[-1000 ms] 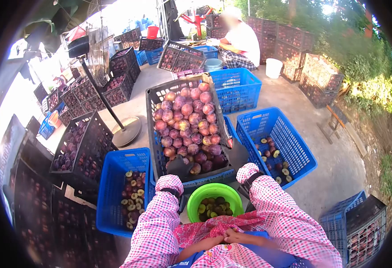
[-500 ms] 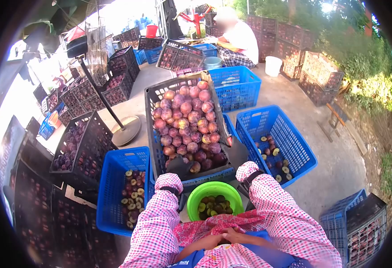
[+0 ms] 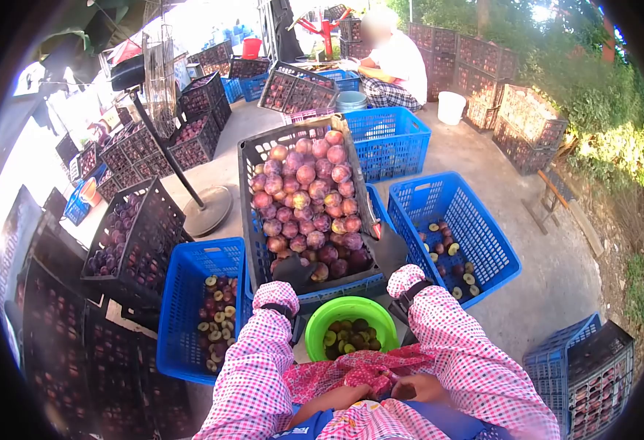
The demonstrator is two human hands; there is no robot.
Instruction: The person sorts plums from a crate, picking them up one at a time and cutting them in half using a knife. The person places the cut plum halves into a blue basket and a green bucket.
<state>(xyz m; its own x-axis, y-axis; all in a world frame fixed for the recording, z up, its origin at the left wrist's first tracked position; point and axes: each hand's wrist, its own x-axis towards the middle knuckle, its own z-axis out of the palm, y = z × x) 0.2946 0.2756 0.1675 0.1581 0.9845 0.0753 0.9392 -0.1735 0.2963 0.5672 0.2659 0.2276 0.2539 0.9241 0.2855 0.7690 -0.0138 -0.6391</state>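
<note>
The black crate [image 3: 250, 198] of red-purple plums [image 3: 306, 174] rests over a blue crate. At its near left corner lies my left hand [image 3: 296, 273], dark-gloved, against the lowest plums; its fingers are not distinct. By the near right corner is my right hand [image 3: 390, 251], also dark-gloved, closed round something with a small red part [image 3: 377, 229]. Both arms wear pink checked sleeves with black wrist straps. Below the crate stands a green bowl [image 3: 390, 339] with cut plums [image 3: 352, 337]. Bare skin shows at my lap.
Blue crates with cut plums stand at the left [image 3: 177, 308] and right [image 3: 487, 253]. Another blue crate [image 3: 391, 147] is beyond. A person [image 3: 397, 62] sits at the back near a white bucket [image 3: 451, 108]. A pole on a round base [image 3: 208, 211] stands left.
The bare skin parts at my lap, touching before, are now apart. My gloved hands and the plum crate look almost unmoved; the view has shifted slightly.
</note>
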